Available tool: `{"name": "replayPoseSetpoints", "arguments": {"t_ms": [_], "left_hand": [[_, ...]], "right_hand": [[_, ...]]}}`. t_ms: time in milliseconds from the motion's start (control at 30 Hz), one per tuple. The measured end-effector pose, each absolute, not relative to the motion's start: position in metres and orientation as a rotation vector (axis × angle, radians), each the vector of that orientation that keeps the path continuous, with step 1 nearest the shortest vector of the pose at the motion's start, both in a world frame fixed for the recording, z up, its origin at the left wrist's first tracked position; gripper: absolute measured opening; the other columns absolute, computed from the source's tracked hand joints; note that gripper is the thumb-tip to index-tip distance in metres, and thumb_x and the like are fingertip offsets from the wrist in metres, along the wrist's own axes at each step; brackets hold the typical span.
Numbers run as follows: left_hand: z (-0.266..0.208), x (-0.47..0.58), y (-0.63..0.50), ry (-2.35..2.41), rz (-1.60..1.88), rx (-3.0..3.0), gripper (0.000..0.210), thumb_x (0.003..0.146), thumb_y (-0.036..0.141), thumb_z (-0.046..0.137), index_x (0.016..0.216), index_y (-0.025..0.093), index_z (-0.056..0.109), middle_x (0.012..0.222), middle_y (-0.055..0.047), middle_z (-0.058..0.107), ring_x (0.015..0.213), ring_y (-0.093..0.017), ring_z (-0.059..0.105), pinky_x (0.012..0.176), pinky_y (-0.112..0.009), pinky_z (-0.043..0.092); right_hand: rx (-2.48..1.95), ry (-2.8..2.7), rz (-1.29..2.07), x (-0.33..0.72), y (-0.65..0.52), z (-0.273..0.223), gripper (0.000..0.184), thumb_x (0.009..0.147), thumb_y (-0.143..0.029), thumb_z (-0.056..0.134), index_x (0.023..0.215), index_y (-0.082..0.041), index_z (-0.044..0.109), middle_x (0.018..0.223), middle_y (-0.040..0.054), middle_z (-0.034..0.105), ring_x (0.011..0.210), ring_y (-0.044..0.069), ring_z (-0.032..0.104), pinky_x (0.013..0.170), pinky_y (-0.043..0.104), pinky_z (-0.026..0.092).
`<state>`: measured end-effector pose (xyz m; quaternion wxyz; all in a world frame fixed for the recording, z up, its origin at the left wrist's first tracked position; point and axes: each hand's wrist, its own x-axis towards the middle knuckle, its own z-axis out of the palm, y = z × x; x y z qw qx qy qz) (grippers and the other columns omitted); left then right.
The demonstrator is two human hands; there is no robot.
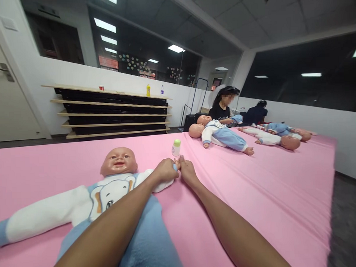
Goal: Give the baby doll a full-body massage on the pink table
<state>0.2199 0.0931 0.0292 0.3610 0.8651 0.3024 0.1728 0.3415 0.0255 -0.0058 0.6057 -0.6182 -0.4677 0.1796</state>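
The fingers of the left hand [165, 170] are closed around the blue cuff [175, 167] of a doll [118, 161], and the fingers of the right hand [188, 173] pinch that doll's small hand [177, 162] from the other side, leaving a narrow gap between the two hands. Just beyond them, at 12 o'clock, a small white bottle with a green cap [176, 148] stands upright. The doll lies face up, its head at 9 o'clock and its bear-print chest and blue trousers toward 8, partly hidden under the left forearm; its other arm stretches out past 8. All this rests on a desk [256, 193] covered in pink cloth. At 2 o'clock lie more dolls in white and blue [221, 134], with others [271, 137] farther off, nearer 3. Behind the nearer ones, toward 1, sits a person in black [220, 108]. A stack of shelf boards [116, 122] stands at 11, topped by a yellow bottle [148, 90].
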Motion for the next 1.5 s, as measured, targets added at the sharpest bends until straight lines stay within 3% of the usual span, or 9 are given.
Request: {"name": "replayPoseSetpoints", "arguments": {"t_ms": [100, 233, 367, 500, 633, 933, 1100, 1333, 1500], "left_hand": [[0.03, 0.22, 0.093, 0.724, 0.447, 2.169, 0.015, 0.056, 0.019, 0.061, 0.07, 0.016, 0.057, 0.066, -0.001, 0.059, 0.058, -0.013, 0.051, 0.05, -0.023, 0.034], [0.03, 0.221, 0.095, 0.638, 0.452, 2.097, 0.015, 0.062, 0.026, 0.061, 0.072, 0.015, 0.058, 0.07, -0.001, 0.06, 0.062, -0.013, 0.051, 0.056, -0.023, 0.038], [0.026, 0.226, 0.099, 0.599, 0.487, 2.03, 0.031, 0.081, 0.04, 0.041, 0.067, 0.015, 0.053, 0.068, -0.001, 0.057, 0.063, -0.013, 0.046, 0.058, -0.025, 0.038], [0.021, 0.23, 0.101, 0.609, 0.509, 2.004, 0.035, 0.082, 0.045, 0.042, 0.064, 0.016, 0.048, 0.062, 0.0, 0.051, 0.058, -0.012, 0.041, 0.054, -0.025, 0.035], [0.02, 0.23, 0.1, 0.629, 0.566, 2.03, 0.033, 0.083, 0.043, 0.042, 0.067, 0.015, 0.051, 0.066, -0.001, 0.054, 0.062, -0.013, 0.044, 0.057, -0.025, 0.036], [0.026, 0.223, 0.091, 0.691, 0.625, 2.235, 0.036, 0.09, 0.03, 0.033, 0.064, 0.017, 0.055, 0.07, -0.005, 0.062, 0.066, -0.016, 0.053, 0.062, -0.028, 0.038], [0.028, 0.224, 0.092, 0.711, 0.631, 2.324, 0.038, 0.092, 0.028, 0.03, 0.07, 0.016, 0.059, 0.081, -0.009, 0.066, 0.076, -0.018, 0.056, 0.069, -0.028, 0.039], [0.029, 0.224, 0.094, 0.697, 0.608, 2.408, 0.038, 0.092, 0.028, 0.031, 0.063, 0.018, 0.054, 0.072, -0.007, 0.063, 0.069, -0.018, 0.055, 0.066, -0.028, 0.036], [0.029, 0.221, 0.093, 0.738, 0.616, 2.419, 0.039, 0.093, 0.03, 0.028, 0.065, 0.019, 0.054, 0.074, -0.007, 0.063, 0.07, -0.018, 0.055, 0.064, -0.028, 0.036]], "right_hand": [[-1.376, -1.084, 0.378, 0.336, 0.026, -0.006, 0.049, 0.088, -0.061, 0.043, 0.071, -0.017, 0.054, 0.068, 0.0012, 0.057, 0.062, 0.013, 0.046, 0.058, 0.023, 0.035], [-1.473, -1.021, 0.293, 0.337, 0.027, -0.011, 0.051, 0.091, -0.06, 0.038, 0.065, -0.018, 0.051, 0.063, 0.0012, 0.055, 0.06, 0.015, 0.047, 0.056, 0.024, 0.034], [-1.563, -0.976, 0.27, 0.339, 0.027, -0.015, 0.056, 0.092, -0.061, 0.033, 0.059, -0.019, 0.049, 0.058, 0.0021, 0.055, 0.057, 0.016, 0.047, 0.055, 0.026, 0.032], [-1.568, -0.954, 0.218, 0.33, 0.024, -0.014, 0.052, 0.094, -0.055, 0.03, 0.064, -0.02, 0.055, 0.066, 0.0039, 0.061, 0.063, 0.019, 0.052, 0.06, 0.028, 0.035], [-1.575, -0.989, 0.124, 0.324, 0.023, -0.013, 0.039, 0.093, -0.047, 0.037, 0.075, -0.021, 0.058, 0.077, 0.0032, 0.065, 0.071, 0.019, 0.055, 0.064, 0.026, 0.036], [-1.516, -0.927, 0.334, 0.334, 0.029, -0.015, 0.058, 0.09, -0.063, 0.034, 0.058, -0.018, 0.051, 0.058, 0.0021, 0.057, 0.057, 0.015, 0.048, 0.056, 0.025, 0.033], [-1.503, -0.959, 0.234, 0.33, 0.027, -0.017, 0.047, 0.09, -0.057, 0.041, 0.066, -0.019, 0.055, 0.067, 0.0026, 0.061, 0.064, 0.016, 0.05, 0.059, 0.024, 0.036], [-1.472, -0.952, 0.339, 0.335, 0.032, -0.019, 0.054, 0.09, -0.06, 0.036, 0.057, -0.019, 0.047, 0.058, 0.0013, 0.051, 0.056, 0.013, 0.043, 0.054, 0.024, 0.033], [-1.425, -0.983, 0.327, 0.332, 0.03, -0.018, 0.046, 0.089, -0.057, 0.042, 0.063, -0.019, 0.045, 0.06, -0.0013, 0.049, 0.058, 0.012, 0.041, 0.055, 0.023, 0.033]]}}
